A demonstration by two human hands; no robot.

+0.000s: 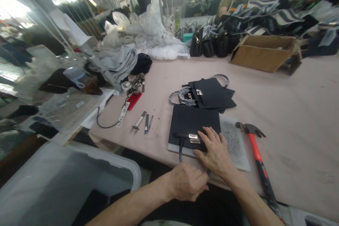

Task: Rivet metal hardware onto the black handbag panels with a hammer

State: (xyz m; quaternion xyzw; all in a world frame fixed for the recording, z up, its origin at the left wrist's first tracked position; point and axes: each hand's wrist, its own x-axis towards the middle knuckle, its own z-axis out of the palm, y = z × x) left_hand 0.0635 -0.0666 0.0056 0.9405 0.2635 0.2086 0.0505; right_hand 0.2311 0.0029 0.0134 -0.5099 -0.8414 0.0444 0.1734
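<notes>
Working at the near edge of the pink table (pixel 304 113), we have one black handbag (pixel 194 124) lying flat on a grey stone slab (pixel 235 144), its silver turn-lock clasp (pixel 194 138) and strap already mounted and facing us. Judging by how things lie, this bag is in the middle of its hardware or handle fitting; the stack of black bags (pixel 212 93) just behind it, handles wrapped in protective film, looks already fitted, though we cannot tell how many pieces remain.

Going left to right: small hand tools (pixel 143 122), tweezers or awls, lie untouched well left of the bag, near a red phone (pixel 134 100). Our left hand (pixel 186 182) sits at the table edge just below the bag, curled into a tight fist around something dark, seemingly the bag's handle or strap end (pixel 180 150); what exactly is pinched inside we cannot tell. Our right hand (pixel 215 152) lies flat and spread, fingers (pixel 208 132) pressing down on the bag's right lower corner beside the clasp, holding nothing. Farther right, a claw hammer with a red shaft (pixel 258 159) rests on the table, apart from both hands. A cardboard box (pixel 265 53) lies tipped at the far side.
</notes>
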